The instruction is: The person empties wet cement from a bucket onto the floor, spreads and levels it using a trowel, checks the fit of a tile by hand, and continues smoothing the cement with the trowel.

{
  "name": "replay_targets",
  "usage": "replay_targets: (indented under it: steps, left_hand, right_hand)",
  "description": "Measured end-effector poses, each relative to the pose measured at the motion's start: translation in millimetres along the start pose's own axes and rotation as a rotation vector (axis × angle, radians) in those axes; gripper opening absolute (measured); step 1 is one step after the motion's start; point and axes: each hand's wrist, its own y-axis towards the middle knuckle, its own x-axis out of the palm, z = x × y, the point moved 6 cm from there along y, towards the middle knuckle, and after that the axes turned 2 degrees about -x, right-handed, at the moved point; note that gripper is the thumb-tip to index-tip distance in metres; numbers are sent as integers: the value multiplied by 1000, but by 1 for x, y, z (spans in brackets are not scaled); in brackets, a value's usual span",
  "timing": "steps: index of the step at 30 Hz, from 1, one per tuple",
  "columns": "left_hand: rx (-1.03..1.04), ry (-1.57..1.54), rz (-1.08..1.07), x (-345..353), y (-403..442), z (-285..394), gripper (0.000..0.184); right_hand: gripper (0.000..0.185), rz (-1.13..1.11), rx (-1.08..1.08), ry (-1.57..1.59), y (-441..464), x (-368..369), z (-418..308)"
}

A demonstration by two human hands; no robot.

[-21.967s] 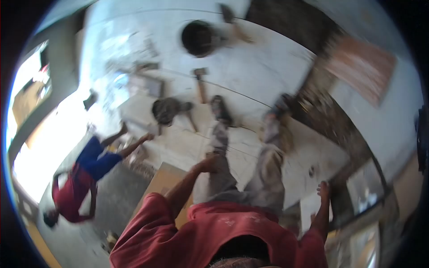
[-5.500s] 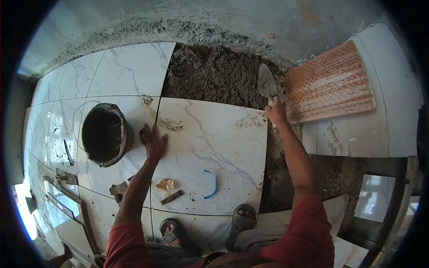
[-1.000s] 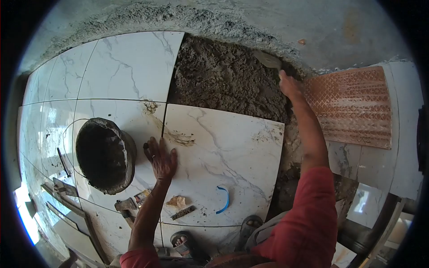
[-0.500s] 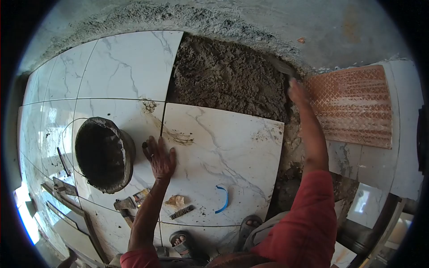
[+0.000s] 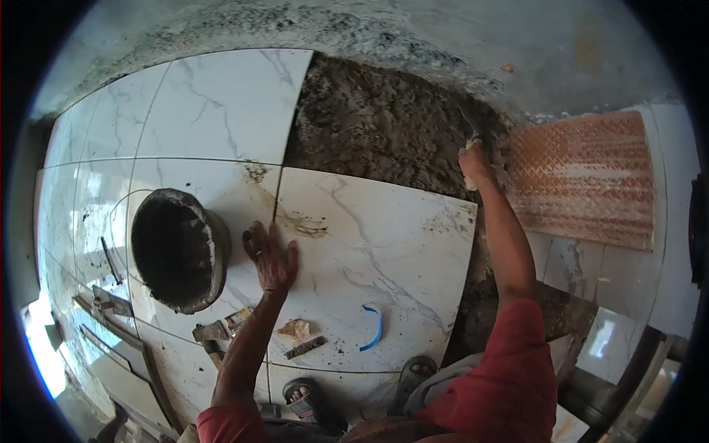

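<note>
Left hand [image 5: 272, 262]: fingers spread, grasping nothing; it lies palm down on the white tiles [image 5: 369, 255], fingertips near the seam. Right hand [image 5: 475, 162]: fingers curled closed around the handle of a trowel [image 5: 475, 137]; the pale handle end shows below the fist.

Arm pose: left forearm angles up and slightly right from the red sleeve, passing over the handle of a hammer [image 5: 212, 332]. Right arm reaches farther forward, bent at the elbow, forearm slanting up and left.

Position of trowel: beyond the right fist, blade seen nearly edge-on, at the right end of the wet mortar [image 5: 384, 118]. Whether the blade touches the mortar cannot be told. The mortar lies ahead of the left hand and to the left of the right fist.

Surroundings: bucket [image 5: 218, 255] just left of the left hand; ridged reddish tile [image 5: 583, 181] right of the right hand; blue strip [image 5: 377, 328] on the white tiles between the arms.
</note>
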Motion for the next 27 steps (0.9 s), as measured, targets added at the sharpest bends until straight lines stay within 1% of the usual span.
replay_targets:
  steps: [2,4,6,8,9,11,13,15,16,18,19,20,22,23,24,26,27]
  left_hand:
    - [-6,2,-26,3,2,-2,62]
    - [-14,43,2,-2,1,-1,62]
    - [-4,-13,-57,-3,2,-1,61]
    - [-12,-24,-47,-5,1,-1,60]
    - [-17,-14,-45,-2,1,-2,60]
    - [-26,-1,-41,-1,3,-4,60]
    - [-13,-19,-59,-2,2,-4,61]
    - [-17,-20,-57,-3,2,-4,61]
    - [-15,-24,-55,-4,2,-4,62]
    - [-30,-38,-59,-2,2,-6,62]
    - [-46,-59,-76,0,0,-8,62]
    - [-61,-63,-76,-1,0,-10,62]
    - [-33,-95,-90,-2,2,-8,61]
    - [-30,-99,-84,-1,2,-7,61]
    - [-40,-97,-93,0,2,-8,61]
    - [-56,-94,-111,2,1,-9,61]
    - [-44,-92,-90,-1,1,-9,62]
  right_hand:
    - [57,233,-151,-29,-5,7,-28]
    - [56,186,-193,0,-28,6,-70]
    - [54,137,-221,18,-39,25,-109]
    - [49,-54,-128,511,-33,62,-136]
    - [48,-66,-417,-25,-40,69,-169]
    - [47,7,-532,-203,-58,89,-221]
    - [47,69,-370,155,-62,109,-254]
    - [45,-6,-286,123,-72,114,-284]
    - [45,-10,-293,121,-76,111,-285]
    - [41,-9,-419,172,-85,96,-287]
    - [43,-7,-487,99,-110,77,-287]
    - [43,-13,-496,89,-105,79,-285]
    - [52,106,-676,29,-89,83,-277]
    - [58,37,-603,120,-76,86,-269]
    - [58,44,-608,120,-65,84,-265]
    - [60,-212,-517,436,-69,78,-260]
    - [57,-278,-471,479,-71,72,-259]
